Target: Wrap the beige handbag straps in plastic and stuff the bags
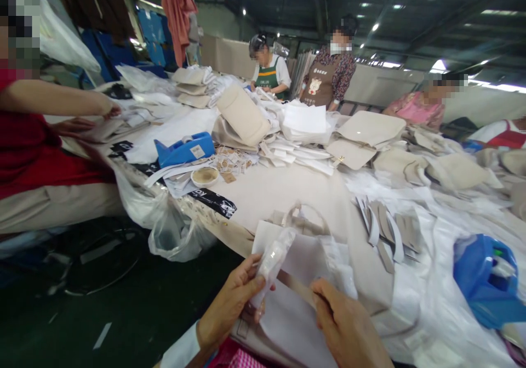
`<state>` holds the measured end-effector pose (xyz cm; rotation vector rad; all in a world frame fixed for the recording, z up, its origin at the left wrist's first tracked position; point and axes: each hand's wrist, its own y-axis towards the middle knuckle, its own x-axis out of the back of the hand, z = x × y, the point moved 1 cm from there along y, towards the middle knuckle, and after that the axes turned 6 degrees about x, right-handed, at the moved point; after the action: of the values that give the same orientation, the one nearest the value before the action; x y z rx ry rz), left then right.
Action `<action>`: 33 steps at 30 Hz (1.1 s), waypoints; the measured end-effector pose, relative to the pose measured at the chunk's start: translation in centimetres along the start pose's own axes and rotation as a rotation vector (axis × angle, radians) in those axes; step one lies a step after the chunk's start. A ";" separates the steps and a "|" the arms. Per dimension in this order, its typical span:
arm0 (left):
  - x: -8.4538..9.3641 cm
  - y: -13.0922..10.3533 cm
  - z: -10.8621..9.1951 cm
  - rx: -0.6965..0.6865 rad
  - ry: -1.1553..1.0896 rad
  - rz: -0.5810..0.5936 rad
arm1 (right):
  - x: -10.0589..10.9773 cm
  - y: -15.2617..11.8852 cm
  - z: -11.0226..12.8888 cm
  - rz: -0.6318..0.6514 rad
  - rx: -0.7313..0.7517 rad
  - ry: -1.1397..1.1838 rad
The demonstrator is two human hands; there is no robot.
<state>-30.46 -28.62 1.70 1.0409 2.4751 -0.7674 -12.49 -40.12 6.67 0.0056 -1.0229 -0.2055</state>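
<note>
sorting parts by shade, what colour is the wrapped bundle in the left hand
The bundle is white and shiny; the head view shows it best.

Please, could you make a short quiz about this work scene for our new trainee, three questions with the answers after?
1. Which hand holds the plastic-wrapped white bundle?
2. True or false: only one blue dispenser is on the table.
3. What colour is the apron with the cartoon animal picture? a) red b) brown c) green

Key:
1. The left hand.
2. False: one blue dispenser is at the left, another at the right.
3. b
</note>
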 end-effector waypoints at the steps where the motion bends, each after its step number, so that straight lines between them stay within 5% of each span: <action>1: 0.1 0.0 0.0 -0.003 -0.008 0.005 | -0.2 0.2 0.2 0.012 -0.011 0.031; 9: 0.3 0.1 -0.2 -0.006 -0.095 0.050 | -2.1 1.7 0.4 0.164 -0.087 0.276; 18: 0.4 0.3 0.3 -0.057 -0.172 0.070 | -4.2 3.9 0.5 0.238 -0.413 0.805; 33: 0.1 0.3 0.2 -0.058 -0.126 0.086 | -4.7 4.0 0.2 0.233 -0.378 0.807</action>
<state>-30.29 -28.53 1.41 1.0379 2.3171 -0.7083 -14.33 -35.36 3.22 -0.3470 -0.1663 -0.1579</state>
